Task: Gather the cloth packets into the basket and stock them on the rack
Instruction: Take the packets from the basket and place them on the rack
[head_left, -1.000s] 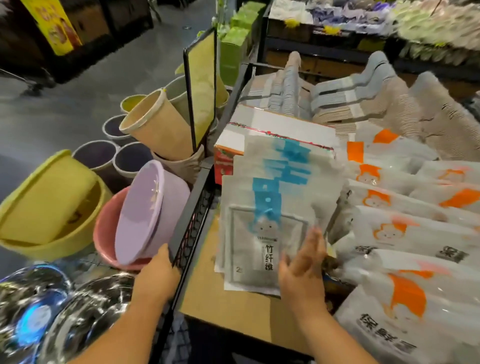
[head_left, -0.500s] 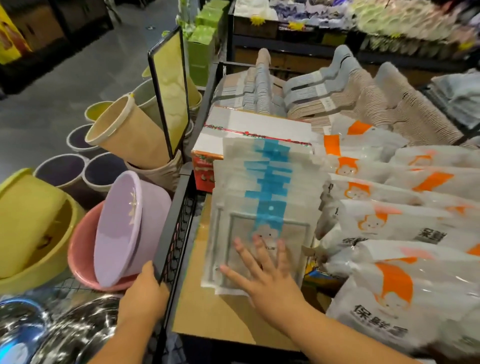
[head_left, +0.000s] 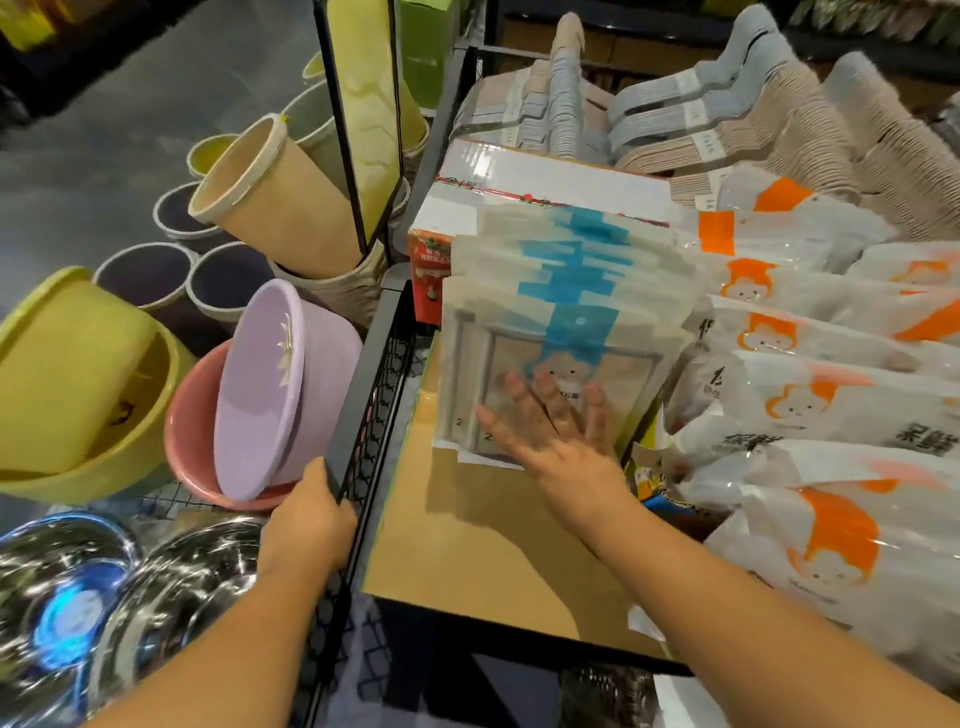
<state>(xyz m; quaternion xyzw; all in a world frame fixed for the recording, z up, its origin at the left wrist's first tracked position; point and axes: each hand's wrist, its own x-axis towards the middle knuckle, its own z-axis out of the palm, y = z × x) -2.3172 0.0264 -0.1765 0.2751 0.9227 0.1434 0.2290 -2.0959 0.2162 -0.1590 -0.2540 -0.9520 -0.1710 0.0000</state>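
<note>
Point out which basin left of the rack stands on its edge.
The purple basin, propped nearly upright inside the pink basin, which lies open side up.

Lilac basin (head_left: 270, 384) tilted inside a pink basin (head_left: 182, 441) — orange-printed bags (head_left: 831, 395) stacked right, hangers (head_left: 675, 104) behind.

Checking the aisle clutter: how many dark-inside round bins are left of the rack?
3 dark bins: one left of the tilted beige bin, two side by side nearer; others may be hidden.
</note>
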